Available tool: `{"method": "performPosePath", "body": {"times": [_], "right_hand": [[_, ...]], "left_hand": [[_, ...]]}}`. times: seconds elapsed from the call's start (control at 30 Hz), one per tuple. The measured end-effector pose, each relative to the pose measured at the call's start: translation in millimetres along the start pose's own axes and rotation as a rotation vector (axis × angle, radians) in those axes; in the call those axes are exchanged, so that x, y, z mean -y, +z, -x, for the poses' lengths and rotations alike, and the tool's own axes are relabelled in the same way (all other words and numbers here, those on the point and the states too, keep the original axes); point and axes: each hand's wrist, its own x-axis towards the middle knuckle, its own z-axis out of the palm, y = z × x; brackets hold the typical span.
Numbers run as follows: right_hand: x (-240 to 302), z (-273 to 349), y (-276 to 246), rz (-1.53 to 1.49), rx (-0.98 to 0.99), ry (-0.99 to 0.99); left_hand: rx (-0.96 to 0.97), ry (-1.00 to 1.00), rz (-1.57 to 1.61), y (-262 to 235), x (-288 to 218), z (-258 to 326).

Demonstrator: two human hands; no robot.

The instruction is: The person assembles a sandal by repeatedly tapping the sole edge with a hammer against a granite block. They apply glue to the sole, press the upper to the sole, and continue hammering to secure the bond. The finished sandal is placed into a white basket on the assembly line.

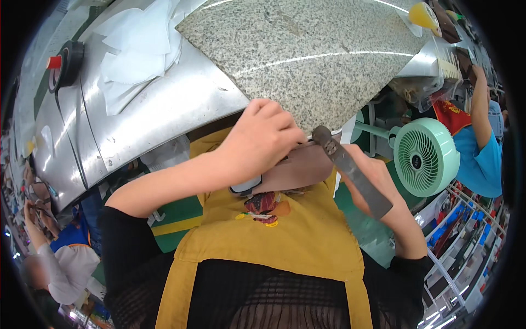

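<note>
A hammer (356,175) with a dark metal head, a round face at one end and a long flat wedge at the other, is in my right hand (378,178). Its handle is mostly hidden, and the fingers are curled beneath the head. The round face is close to the fingertips of my left hand (266,140), which are closed at the upper edge of a smooth brown leather-like piece (301,171). This piece lies across my lap, against my mustard apron (263,236), near the front edge of a speckled stone slab (307,71). Its full shape is hidden.
A metal worktop (148,131) extends left, bearing white sheets (137,49) and a black tape-like roll (68,66). A pale green fan (426,157) stands right. A yellow-capped container (423,15) sits at the slab's far right. Co-workers sit on both sides.
</note>
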Motion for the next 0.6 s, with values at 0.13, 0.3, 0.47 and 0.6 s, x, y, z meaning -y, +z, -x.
{"method": "performPosePath", "body": {"times": [0.13,0.3,0.47,0.6], "right_hand": [[-0.5,-3.2,-5.0,-0.100,-0.052,-0.006],[3.7,-2.3,-8.4,-0.056,-0.048,-0.088],[3.7,-9.9,-11.8,-0.129,-0.012,-0.027],[8.5,-8.4,-8.3,-0.027,-0.070,-0.094]], "left_hand": [[-0.042,0.072,-0.035,2.2,5.2,2.2],[-0.028,0.167,-0.126,1.2,3.1,3.9],[-0.037,0.204,-0.142,1.1,3.2,4.0],[-0.051,0.209,-0.180,3.8,1.9,5.1]]}}
